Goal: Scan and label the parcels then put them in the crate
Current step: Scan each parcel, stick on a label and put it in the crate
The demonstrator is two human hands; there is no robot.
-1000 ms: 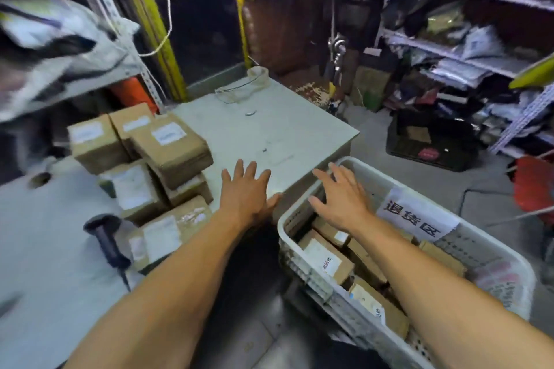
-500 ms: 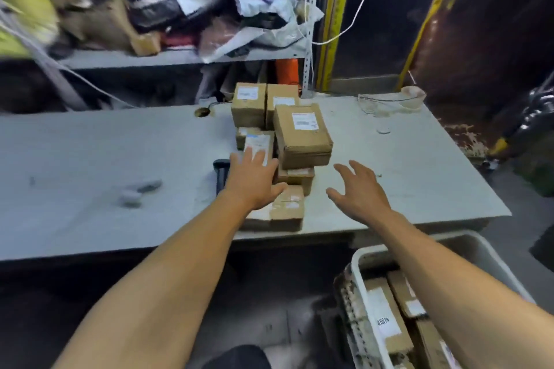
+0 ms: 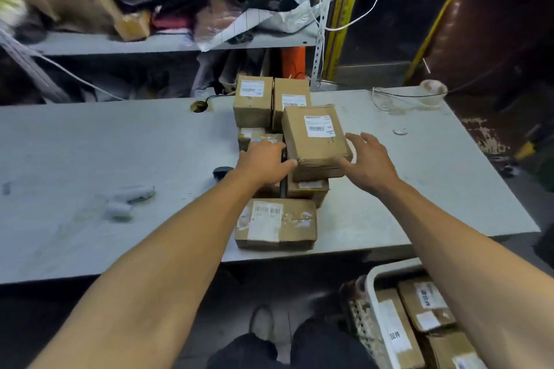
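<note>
Top cardboard parcel point(image 3: 316, 141) on the stack is flanked by left hand point(image 3: 263, 162) and right hand point(image 3: 370, 163), fingers spread, neither clamped.

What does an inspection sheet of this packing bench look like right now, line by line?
Surface: long grey table, dusty, a cable hole near its back edge.
Job's things: stack of brown cardboard parcels mid-table; top labelled brown parcel sits tilted; white plastic crate on the floor lower right already holds labelled boxes; black handheld scanner partly hidden beside the left wrist.
Clutter: clear glass bowl at the far right; blurred white lumps at left.
Grippers: left hand and right hand open, flanking the top parcel.
Cables: white cord hanging by the rack.
Surroundings: metal shelf heaped with bags.
</note>
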